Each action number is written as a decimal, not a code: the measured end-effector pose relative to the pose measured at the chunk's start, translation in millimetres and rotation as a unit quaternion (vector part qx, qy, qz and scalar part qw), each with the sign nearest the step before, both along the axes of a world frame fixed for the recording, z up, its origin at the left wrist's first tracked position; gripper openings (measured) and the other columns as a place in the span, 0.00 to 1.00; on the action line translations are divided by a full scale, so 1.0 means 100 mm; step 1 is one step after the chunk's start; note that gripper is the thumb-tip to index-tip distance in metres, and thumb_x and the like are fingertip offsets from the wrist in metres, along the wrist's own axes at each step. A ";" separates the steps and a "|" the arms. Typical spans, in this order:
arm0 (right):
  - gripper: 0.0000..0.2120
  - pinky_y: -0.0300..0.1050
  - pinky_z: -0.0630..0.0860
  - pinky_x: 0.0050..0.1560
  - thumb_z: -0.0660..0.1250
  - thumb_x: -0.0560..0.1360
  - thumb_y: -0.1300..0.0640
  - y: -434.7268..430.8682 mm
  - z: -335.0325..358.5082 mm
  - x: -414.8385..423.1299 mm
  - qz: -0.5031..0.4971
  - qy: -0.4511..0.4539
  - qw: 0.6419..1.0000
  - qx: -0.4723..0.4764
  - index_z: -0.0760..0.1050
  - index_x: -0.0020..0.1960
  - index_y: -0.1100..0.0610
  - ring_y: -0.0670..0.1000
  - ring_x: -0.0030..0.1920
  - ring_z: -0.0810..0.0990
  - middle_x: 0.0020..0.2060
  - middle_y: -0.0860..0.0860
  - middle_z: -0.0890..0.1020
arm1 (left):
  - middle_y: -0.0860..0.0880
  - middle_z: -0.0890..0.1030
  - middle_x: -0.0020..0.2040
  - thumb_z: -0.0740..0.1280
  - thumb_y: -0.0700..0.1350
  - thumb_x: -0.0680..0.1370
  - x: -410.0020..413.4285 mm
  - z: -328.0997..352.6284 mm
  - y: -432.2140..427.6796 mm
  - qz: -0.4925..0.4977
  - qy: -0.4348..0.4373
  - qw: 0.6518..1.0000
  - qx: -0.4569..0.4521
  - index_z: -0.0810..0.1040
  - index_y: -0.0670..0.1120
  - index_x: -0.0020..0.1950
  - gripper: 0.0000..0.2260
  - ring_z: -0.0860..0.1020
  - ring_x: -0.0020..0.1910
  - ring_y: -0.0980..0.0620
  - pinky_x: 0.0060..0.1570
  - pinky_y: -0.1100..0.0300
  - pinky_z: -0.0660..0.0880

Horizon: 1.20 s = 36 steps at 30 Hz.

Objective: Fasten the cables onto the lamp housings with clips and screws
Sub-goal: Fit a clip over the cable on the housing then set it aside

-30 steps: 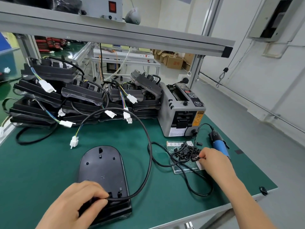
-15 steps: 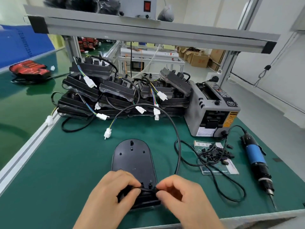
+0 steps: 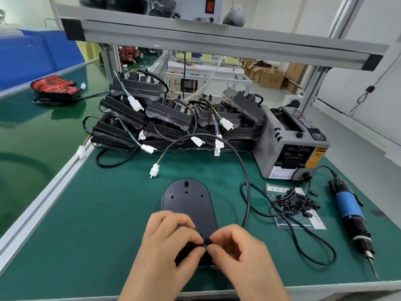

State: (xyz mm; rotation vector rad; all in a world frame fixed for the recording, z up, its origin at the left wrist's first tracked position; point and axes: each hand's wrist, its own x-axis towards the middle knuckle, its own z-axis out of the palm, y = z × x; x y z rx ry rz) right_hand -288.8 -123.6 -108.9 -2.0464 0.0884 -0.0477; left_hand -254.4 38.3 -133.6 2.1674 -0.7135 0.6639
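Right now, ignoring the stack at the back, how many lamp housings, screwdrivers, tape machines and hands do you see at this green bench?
Lamp housing lying flat: 1
Electric screwdriver: 1
Tape dispenser: 1
Hands: 2, left hand and right hand, both pinching a small black piece
Total: 5

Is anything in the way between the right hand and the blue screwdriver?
Only a black cord lies flat on the green mat between the right hand and the screwdriver. The pile of clips sits farther back. Nothing tall blocks the way.
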 end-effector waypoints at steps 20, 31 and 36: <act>0.10 0.35 0.75 0.39 0.73 0.70 0.58 0.05 -0.22 -0.06 -0.043 -0.037 0.998 -0.008 0.75 0.38 0.44 0.45 0.34 0.79 0.34 0.42 0.82 | 0.60 0.77 0.44 0.66 0.51 0.72 0.01 -0.06 -0.01 0.017 -0.014 0.999 0.027 0.80 0.52 0.37 0.06 0.71 0.47 0.56 0.45 0.63 0.70; 0.11 0.36 0.73 0.44 0.72 0.70 0.52 0.14 -0.28 -0.05 -0.073 -0.132 0.983 -0.107 0.71 0.38 0.40 0.42 0.42 0.78 0.45 0.33 0.77 | 0.58 0.74 0.43 0.70 0.43 0.68 -0.01 -0.09 -0.04 0.018 0.094 0.994 -0.044 0.72 0.57 0.43 0.11 0.74 0.46 0.62 0.45 0.67 0.71; 0.05 0.35 0.72 0.41 0.74 0.69 0.53 0.12 -0.26 0.00 -0.060 -0.192 0.965 -0.171 0.78 0.39 0.48 0.43 0.41 0.77 0.36 0.41 0.80 | 0.60 0.75 0.44 0.67 0.47 0.71 0.00 -0.10 -0.02 -0.017 0.091 0.994 -0.065 0.72 0.57 0.43 0.06 0.74 0.49 0.59 0.45 0.68 0.71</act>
